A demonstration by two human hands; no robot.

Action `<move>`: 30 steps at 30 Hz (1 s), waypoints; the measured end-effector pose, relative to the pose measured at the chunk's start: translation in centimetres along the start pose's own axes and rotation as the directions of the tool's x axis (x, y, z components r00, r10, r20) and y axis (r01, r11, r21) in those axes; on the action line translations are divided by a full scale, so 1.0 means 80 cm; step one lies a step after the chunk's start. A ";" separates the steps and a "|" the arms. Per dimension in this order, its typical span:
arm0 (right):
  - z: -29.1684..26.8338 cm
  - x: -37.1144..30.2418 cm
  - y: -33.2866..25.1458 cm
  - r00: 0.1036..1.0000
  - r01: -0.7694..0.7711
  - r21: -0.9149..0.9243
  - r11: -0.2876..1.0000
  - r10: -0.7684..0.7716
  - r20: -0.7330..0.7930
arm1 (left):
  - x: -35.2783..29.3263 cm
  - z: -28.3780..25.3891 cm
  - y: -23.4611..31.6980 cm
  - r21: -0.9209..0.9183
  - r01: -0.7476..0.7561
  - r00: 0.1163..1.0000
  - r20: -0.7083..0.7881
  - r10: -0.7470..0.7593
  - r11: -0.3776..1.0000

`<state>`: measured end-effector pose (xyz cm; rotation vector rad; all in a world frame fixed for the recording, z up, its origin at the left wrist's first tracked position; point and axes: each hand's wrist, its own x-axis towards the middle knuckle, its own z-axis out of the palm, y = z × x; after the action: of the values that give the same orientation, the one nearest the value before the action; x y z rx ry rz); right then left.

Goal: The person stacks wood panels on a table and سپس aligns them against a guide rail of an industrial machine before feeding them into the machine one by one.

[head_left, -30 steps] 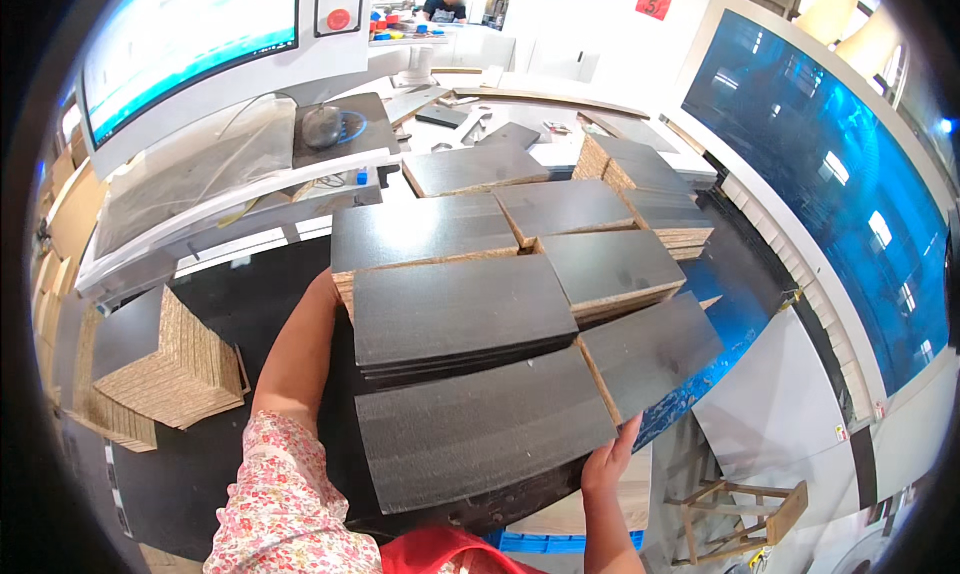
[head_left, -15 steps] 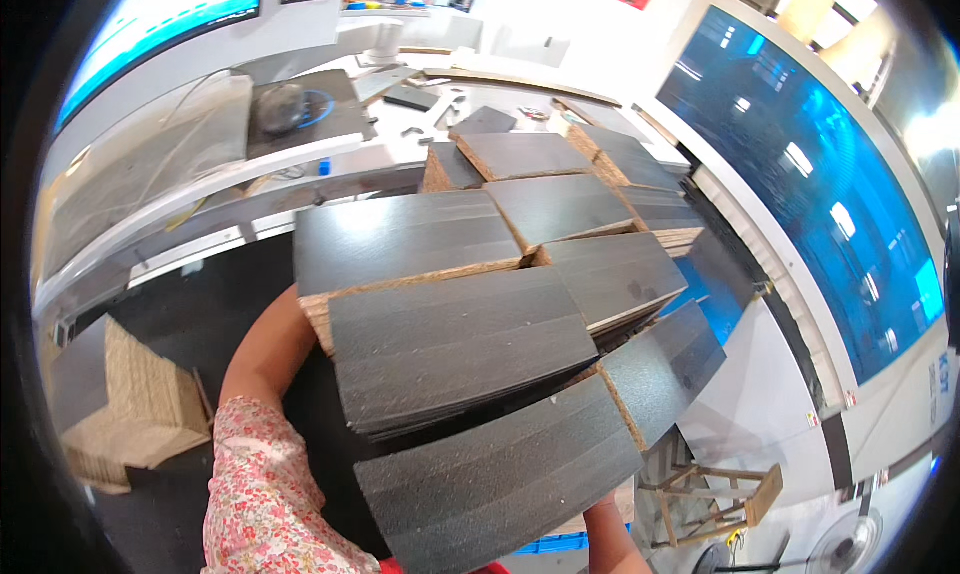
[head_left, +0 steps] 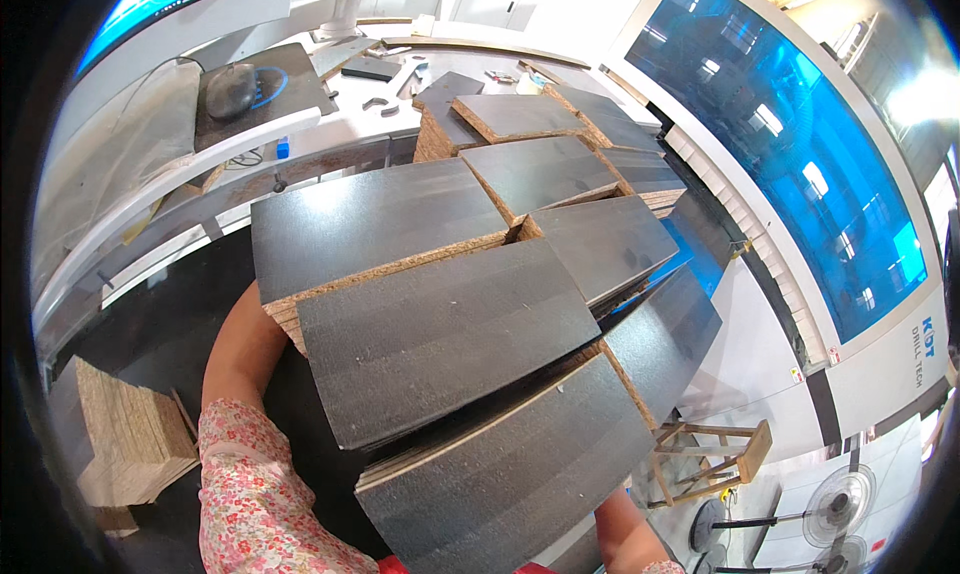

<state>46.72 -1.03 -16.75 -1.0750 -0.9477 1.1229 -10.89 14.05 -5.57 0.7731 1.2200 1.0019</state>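
Stacks of dark grey chipboard panels with raw tan edges fill the middle of the view. My left forearm [head_left: 238,349], in a floral sleeve, runs up to the left edge of the middle panel stack [head_left: 445,334]; the hand is hidden behind the boards. At the lower right, my right forearm [head_left: 628,534] reaches to the nearest panel stack [head_left: 510,474], which covers that hand's fingers. The nearest stack sits tilted, with a dark gap between it and the middle stack. A smaller panel stack [head_left: 665,339] adjoins it on the right.
More panel stacks [head_left: 370,219] lie beyond. On the dark surface at left stands a separate chipboard pile [head_left: 135,434]. A white workbench [head_left: 400,114] with a mouse [head_left: 230,92] is at the back. To the right are a blue-windowed machine [head_left: 790,154], a wooden stool [head_left: 715,459] and a fan [head_left: 840,504].
My view has shifted, so the bench and far stacks appear higher and further left. The gap beside the nearest stack looks wider, and more of that stack's layered far edge shows.
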 end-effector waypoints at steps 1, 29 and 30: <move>0.015 -0.002 -0.010 1.000 -0.012 0.080 0.997 0.012 0.001 | -0.004 -0.005 0.000 -0.026 -0.009 1.000 -0.012 0.008 1.000; 0.039 0.033 -0.044 0.817 0.518 -0.677 0.524 -0.537 0.210 | -0.572 0.038 -0.207 0.488 -0.510 -0.287 -0.873 0.395 0.708; 0.044 0.033 -0.042 0.825 0.517 -0.647 0.560 -0.527 0.203 | -0.596 -0.002 -0.227 0.350 -0.571 -0.243 -0.936 0.254 0.742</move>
<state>44.57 1.86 -12.52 -1.2406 -1.6169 0.2307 -9.50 -36.95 -3.59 0.0130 2.0651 2.6426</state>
